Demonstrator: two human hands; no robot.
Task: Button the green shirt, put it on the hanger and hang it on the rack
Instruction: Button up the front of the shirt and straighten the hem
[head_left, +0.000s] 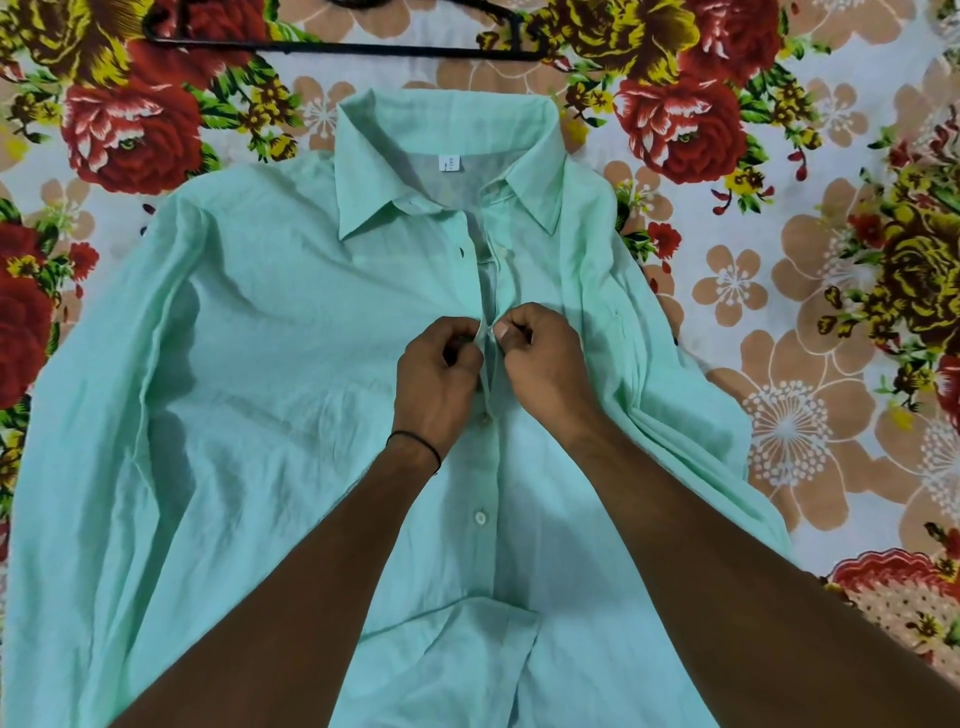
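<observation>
**Both hands pinch the placket midway below the collar**

Nearest the viewer, far below the collar (363, 171), a folded cuff (467, 618) lies across the front of the green shirt (249, 364). The shirt is spread face up on a flower-printed sheet (805, 260). Its long axis runs from the viewer straight away toward the collar.

Closer to the collar than the cuff, two white buttons sit fastened on the placket, the lower button (479, 517) and then the upper button (485, 420). Just collar-ward of the upper one, both hands are at work. The left hand (436, 374), with a dark band (415, 441) at its wrist, pinches the buttonhole edge. The right hand (545, 358) pinches the button edge. Each grip is narrow and closed on cloth, and the two edges almost meet between them. The fingertips hide whether a button is passing through.

From the hands up to the collar the placket gapes, its two edges apart. The buttoning looks roughly half done. The remaining fastenings lie straight ahead along the placket toward the collar, about equally near to either hand.

Beyond the collar and well apart from it, the black hanger (363, 49) lies flat, its bar crosswise to the shirt's axis. No rack is in view.
</observation>
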